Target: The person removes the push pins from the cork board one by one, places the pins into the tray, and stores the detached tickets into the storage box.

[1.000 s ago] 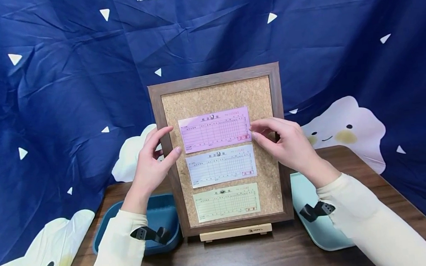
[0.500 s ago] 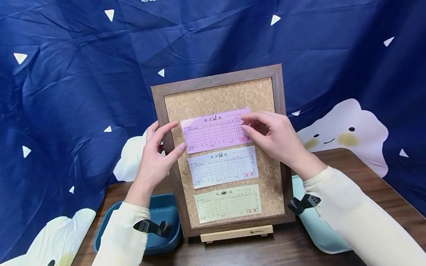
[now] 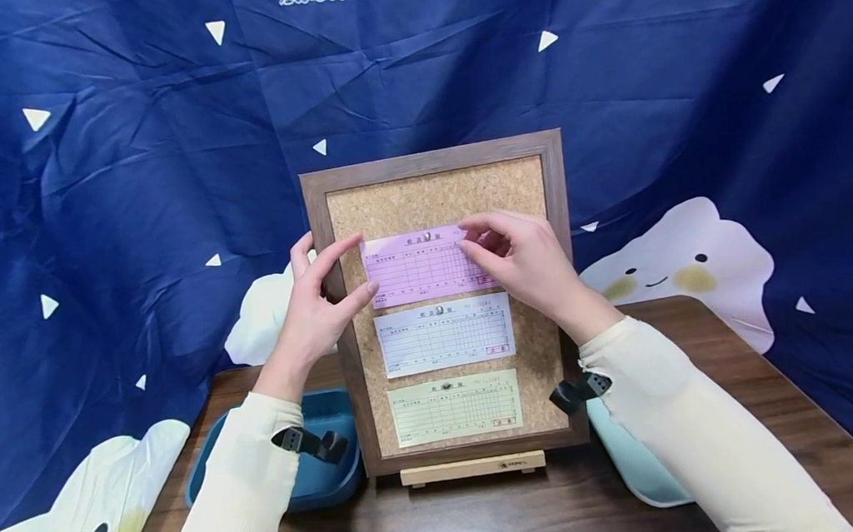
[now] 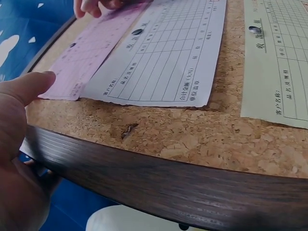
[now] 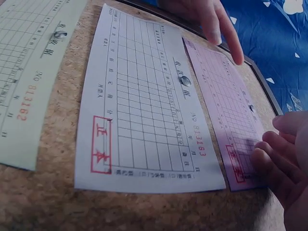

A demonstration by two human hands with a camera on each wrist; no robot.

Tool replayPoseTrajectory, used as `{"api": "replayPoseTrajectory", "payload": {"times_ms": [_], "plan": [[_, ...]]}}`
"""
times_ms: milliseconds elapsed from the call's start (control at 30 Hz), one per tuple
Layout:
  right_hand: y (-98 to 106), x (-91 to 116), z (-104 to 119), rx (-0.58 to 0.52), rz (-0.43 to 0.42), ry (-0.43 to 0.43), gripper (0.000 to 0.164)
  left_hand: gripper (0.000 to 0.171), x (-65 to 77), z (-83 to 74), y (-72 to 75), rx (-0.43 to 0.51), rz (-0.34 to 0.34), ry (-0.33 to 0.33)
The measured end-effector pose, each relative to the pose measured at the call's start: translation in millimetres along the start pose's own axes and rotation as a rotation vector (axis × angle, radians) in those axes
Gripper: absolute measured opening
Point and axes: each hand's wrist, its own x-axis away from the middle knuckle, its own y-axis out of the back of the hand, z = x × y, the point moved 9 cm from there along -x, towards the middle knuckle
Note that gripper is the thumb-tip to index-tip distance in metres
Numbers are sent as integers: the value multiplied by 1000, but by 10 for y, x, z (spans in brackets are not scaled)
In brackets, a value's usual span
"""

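Note:
A pink receipt slip is fixed near the top of the framed corkboard by a silver pushpin. My left hand spans its left edge, index finger at the upper corner and thumb lower down, fingers fairly straight. Over the slip's right part hovers my right hand, fingers loosely bent, with nothing seen between thumb and index; in the right wrist view they lie beside the red stamp. Below hang a white-blue receipt slip and a pale green receipt slip, each with its own pushpin.
The corkboard leans on a light wooden easel on a brown table. A dark blue tray stands to its left, a pale green tray to its right. Blue cloth hangs behind.
My right hand has moved left from the pink slip's right edge to over its right part. My left hand has shifted slightly closer to the slip's left edge.

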Motion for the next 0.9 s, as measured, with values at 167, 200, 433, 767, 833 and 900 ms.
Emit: {"api": "replayPoseTrajectory", "payload": {"times_ms": [167,200,433,767,833,900], "plan": [[-67,-74,45,8,15,-4,22,59,-18,-1,0,0,-11,-12],[-79,-87,57,12,17,-2,22,59,-20,0,-1,2,-12,-12],[-177,-164,128,32,38,-4,20,59,-33,3,2,12,-33,-23],[-306,-190,131,19,40,-52,17,53,-40,-34,-12,30,-92,-61],[-324,-186,125,11,38,-66,16,53,-39,-33,-16,26,-100,-60],[-340,-182,118,3,35,-81,15,52,-42,-22,-21,28,-104,-56]]}}
